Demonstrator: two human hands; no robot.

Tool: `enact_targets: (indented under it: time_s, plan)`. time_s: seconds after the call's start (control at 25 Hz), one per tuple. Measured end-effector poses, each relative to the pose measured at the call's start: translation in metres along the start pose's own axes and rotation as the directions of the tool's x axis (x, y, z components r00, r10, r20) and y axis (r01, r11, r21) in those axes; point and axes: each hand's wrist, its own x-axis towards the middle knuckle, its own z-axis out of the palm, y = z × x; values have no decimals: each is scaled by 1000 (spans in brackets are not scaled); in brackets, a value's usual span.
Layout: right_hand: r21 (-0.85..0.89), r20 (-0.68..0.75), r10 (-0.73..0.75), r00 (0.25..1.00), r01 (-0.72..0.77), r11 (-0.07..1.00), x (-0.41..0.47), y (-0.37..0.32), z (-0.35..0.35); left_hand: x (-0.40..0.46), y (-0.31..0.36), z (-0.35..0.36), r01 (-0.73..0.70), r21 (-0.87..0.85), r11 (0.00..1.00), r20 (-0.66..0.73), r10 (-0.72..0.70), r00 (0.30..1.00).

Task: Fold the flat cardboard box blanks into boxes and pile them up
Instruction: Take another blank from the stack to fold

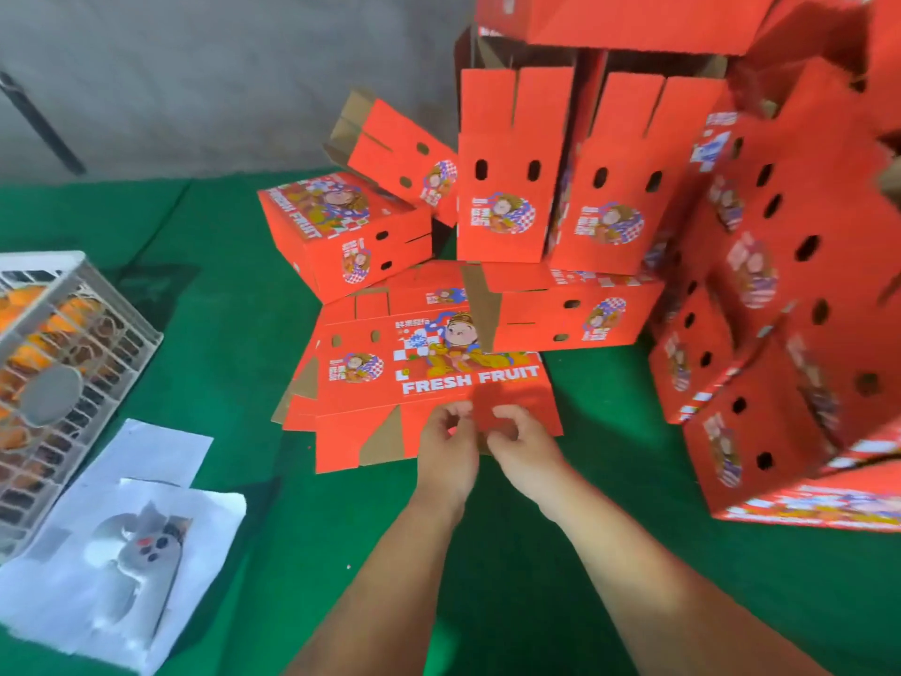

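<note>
Two hands are at work on the flat blank (pixel 419 373) lying on the green surface (pixel 585 578): its near edge flap is pinched by the left hand (pixel 446 444) and the right hand (pixel 524 444), fingers curled, so folding looks barely started and lifting that flap along its crease is probably called for next. Folded boxes (pixel 502 197) are already piled behind and to the right, a white crate (pixel 63 344) and some paper sheets (pixel 122 544) are seen on the left, and a grey wall is behind.

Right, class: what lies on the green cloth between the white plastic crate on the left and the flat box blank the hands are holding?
In the head view, white paper sheets and bare green cloth lie between the white crate and the flat blank.
</note>
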Motion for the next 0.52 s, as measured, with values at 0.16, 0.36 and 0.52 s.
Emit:
enact_targets:
  time_s: [0.16,0.36,0.52]
  plan:
    - [37,-159,175,972,-171,985,58,0,40,63,-12,-34,-1,296,955,31,-8,999]
    - [-140,-353,384,853,-454,880,98,27,17,118,-29,-64,-234,857,459,319,-117,941]
    - [40,-399,459,794,-485,874,109,38,-2,116,-46,-69,-231,857,461,278,-36,960]
